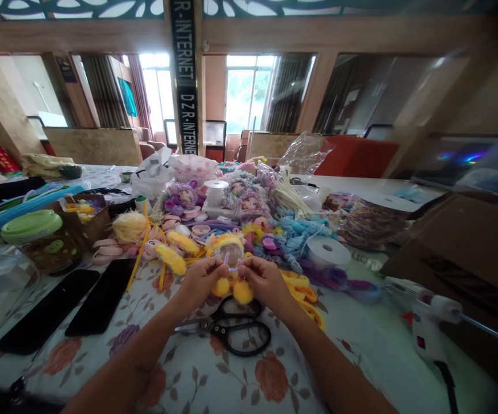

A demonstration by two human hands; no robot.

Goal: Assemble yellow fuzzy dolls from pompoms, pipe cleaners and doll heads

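Observation:
Fingers pinched, my left hand [202,280] and my right hand [263,280] face each other over the middle of the table. Between them they hold a thin lilac strip [233,269], bent into a U, that looks like pipe cleaner. Just below the fingertips hang or lie yellow pompoms [243,292]; whether they are joined to the strip I cannot tell. A fluffy yellow ring-shaped piece [230,247] is right behind the hands. Black-handled scissors [241,338] lie on the flowered cloth beneath my wrists.
Two black phones [102,299] and a green-lidded jar [33,227] are at left. Behind the hands spreads a heap of plush parts and bagged dolls [253,201]. A white ribbon spool [329,253], yellow strips [303,293], a glue gun [430,322] and a cardboard box [460,241] occupy the right.

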